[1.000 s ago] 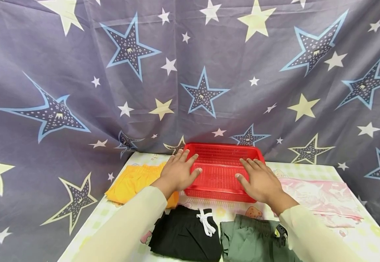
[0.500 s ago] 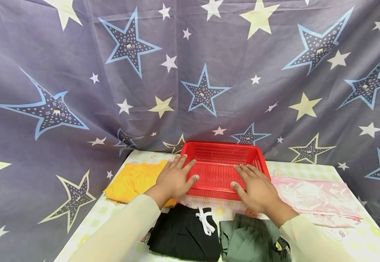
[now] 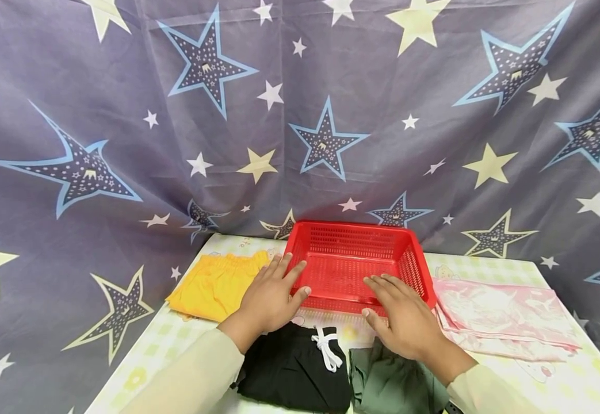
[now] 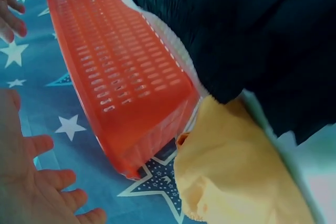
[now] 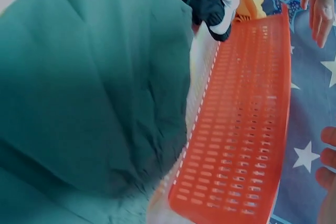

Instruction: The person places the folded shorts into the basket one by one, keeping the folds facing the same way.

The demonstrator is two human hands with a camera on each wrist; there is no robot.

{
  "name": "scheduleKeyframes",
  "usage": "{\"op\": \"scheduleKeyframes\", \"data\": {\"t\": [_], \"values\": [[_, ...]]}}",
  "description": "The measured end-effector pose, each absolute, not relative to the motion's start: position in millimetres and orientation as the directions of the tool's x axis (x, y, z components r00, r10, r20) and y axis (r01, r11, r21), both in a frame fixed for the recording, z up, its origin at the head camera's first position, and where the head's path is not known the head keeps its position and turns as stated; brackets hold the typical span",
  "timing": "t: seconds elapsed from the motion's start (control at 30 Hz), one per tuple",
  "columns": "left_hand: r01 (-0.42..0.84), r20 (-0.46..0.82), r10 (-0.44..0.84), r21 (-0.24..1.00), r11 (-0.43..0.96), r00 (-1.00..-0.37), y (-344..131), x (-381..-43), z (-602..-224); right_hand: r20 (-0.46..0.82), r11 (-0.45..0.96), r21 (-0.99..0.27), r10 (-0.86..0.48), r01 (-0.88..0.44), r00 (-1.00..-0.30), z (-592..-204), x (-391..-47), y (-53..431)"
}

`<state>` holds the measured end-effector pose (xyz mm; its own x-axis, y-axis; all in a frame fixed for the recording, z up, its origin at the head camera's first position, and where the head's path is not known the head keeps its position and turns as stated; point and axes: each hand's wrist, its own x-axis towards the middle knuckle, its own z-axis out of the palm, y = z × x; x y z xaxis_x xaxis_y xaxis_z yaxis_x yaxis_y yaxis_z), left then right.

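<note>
A red perforated plastic basket (image 3: 351, 261) stands at the back of the table, with nothing in it. My left hand (image 3: 274, 296), fingers straight and spread, is over its front left corner, palm down. My right hand (image 3: 403, 316) is held the same way over the front right part of the rim. Neither hand holds anything. Nearest me lie folded black shorts (image 3: 291, 374) with a white drawstring and a folded dark green garment (image 3: 393, 379), partly under my right forearm. In the left wrist view the basket's slotted side (image 4: 115, 61) shows beside the black cloth.
A folded yellow garment (image 3: 214, 287) lies left of the basket. Folded pink clothing (image 3: 512, 319) with a glossy surface lies to its right. A grey curtain (image 3: 320, 75) with stars hangs right behind the table, which has a patterned cloth (image 3: 141, 368).
Both hands have drawn back a little toward me, fingers still spread, so more of the basket's inside and right wall shows. The head view has tilted slightly down. The clothes stay in place.
</note>
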<state>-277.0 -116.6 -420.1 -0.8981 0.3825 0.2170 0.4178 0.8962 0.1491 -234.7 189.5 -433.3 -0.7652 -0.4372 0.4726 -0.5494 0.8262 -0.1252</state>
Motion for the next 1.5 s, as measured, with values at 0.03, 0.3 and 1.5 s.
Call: {"op": "scheduleKeyframes", "data": {"t": [0.03, 0.3, 1.5], "values": [[0.418, 0.222, 0.381, 0.153, 0.895, -0.897, -118, -275, -421, 0.486, 0.820, -0.120, -0.443, -0.560, -0.753, -435, -233, 189], [0.408, 0.267, 0.356, 0.173, 0.897, -0.896, -130, -255, -435, 0.509, 0.797, -0.110, -0.468, -0.594, -0.722, -444, -223, 182], [-0.012, -0.011, -0.009, 0.333, 0.943, -1.000, -179, -206, -480, 0.036, 0.598, -0.734, -0.438, -0.322, -0.898, -486, -183, 146]]}}
